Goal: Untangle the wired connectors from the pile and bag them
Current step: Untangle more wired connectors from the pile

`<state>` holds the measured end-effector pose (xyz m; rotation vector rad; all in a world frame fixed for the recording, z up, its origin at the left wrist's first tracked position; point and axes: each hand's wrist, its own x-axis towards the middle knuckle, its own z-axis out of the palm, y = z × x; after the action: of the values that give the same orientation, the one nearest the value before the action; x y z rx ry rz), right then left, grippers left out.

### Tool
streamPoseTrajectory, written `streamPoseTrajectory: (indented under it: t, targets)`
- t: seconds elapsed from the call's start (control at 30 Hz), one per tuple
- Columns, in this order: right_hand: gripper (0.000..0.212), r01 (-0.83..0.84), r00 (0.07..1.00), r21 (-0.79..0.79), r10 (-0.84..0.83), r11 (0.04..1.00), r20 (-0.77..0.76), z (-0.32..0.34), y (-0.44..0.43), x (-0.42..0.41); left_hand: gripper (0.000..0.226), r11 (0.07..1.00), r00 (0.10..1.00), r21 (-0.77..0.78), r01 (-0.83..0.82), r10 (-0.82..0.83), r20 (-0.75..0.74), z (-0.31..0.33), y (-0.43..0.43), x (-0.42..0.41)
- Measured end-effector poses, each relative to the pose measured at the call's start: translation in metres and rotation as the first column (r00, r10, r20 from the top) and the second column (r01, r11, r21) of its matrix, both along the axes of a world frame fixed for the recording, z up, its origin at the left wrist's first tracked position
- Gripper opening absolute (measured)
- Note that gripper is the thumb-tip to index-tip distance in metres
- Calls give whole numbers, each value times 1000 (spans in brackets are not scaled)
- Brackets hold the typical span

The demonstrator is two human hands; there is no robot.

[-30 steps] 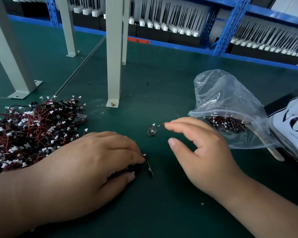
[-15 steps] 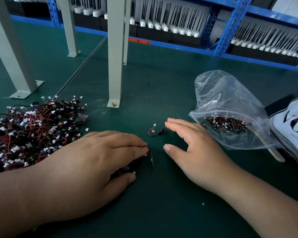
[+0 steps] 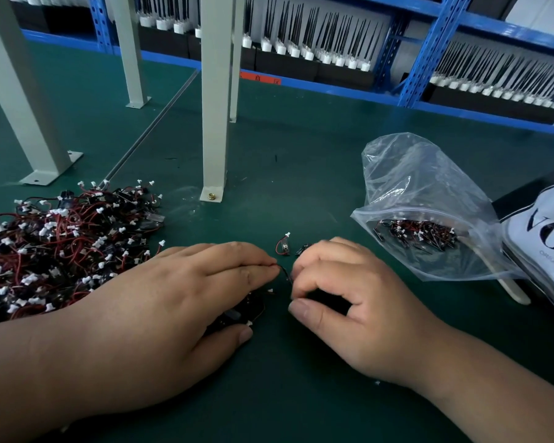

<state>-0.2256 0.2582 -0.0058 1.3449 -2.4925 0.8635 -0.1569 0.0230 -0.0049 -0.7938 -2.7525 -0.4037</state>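
Observation:
A tangled pile of wired connectors (image 3: 61, 247), red and black wires with white plugs, lies at the left on the green mat. My left hand (image 3: 179, 302) lies palm down over a small bunch of connectors (image 3: 247, 311), fingers curled round it. My right hand (image 3: 343, 298) has its fingers curled, pinching a thin wire (image 3: 285, 273) that runs from the left fingertips. One loose connector (image 3: 283, 244) lies just beyond the hands. A clear zip bag (image 3: 429, 199) with bagged connectors inside lies open at the right.
Grey metal posts (image 3: 215, 100) stand bolted to the green mat (image 3: 301, 394) behind the hands. A white printed bag (image 3: 547, 238) lies at the right edge. Blue shelving (image 3: 429, 43) with rows of black and white parts runs along the back.
My right hand let the loose connector lie on the mat, pulled back toward my left hand, and curled its fingers onto a wire there. My left hand stayed over its bunch.

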Motion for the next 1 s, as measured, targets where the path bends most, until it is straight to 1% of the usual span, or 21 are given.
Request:
streamPoseTrajectory:
  t: [0.07,0.2,0.3,0.4,0.5,0.57,0.63,0.8,1.0]
  targets:
    - [12,18,1000,18,-18,1000,11,-2,0,0,55,1000,1000,4,12,-12,-3,-1,0,0]
    - [23,37,999,71,-36,997,-19,-4,0,-1,58,1000,999,1,27,-27,-23,-2,0,-1]
    - [22,70,996,39,-67,997,-54,-6,-1,-2,59,1000,999,-9,28,-29,-29,-3,-1,-1]
    - [22,209,976,-90,-213,974,-38,-8,1,-7,49,999,999,-7,32,-32,-24,-2,-1,-1]
    - [18,373,928,-144,-367,917,69,-11,3,-13,35,997,997,-33,72,-72,-3,-2,-2,-1]
    - [17,447,893,-129,-432,885,125,-13,5,-16,35,995,996,-53,88,-88,-1,-3,-2,-2]
    - [19,479,875,-90,-468,873,125,-14,5,-17,36,995,996,-51,87,-87,0,-4,-3,-2]
    - [35,495,863,37,-497,868,90,-13,3,-17,40,995,997,-61,75,-75,6,-3,-3,-2]
    - [37,502,856,46,-504,863,112,-10,2,-14,38,994,998,-99,55,-58,-29,4,6,-2]
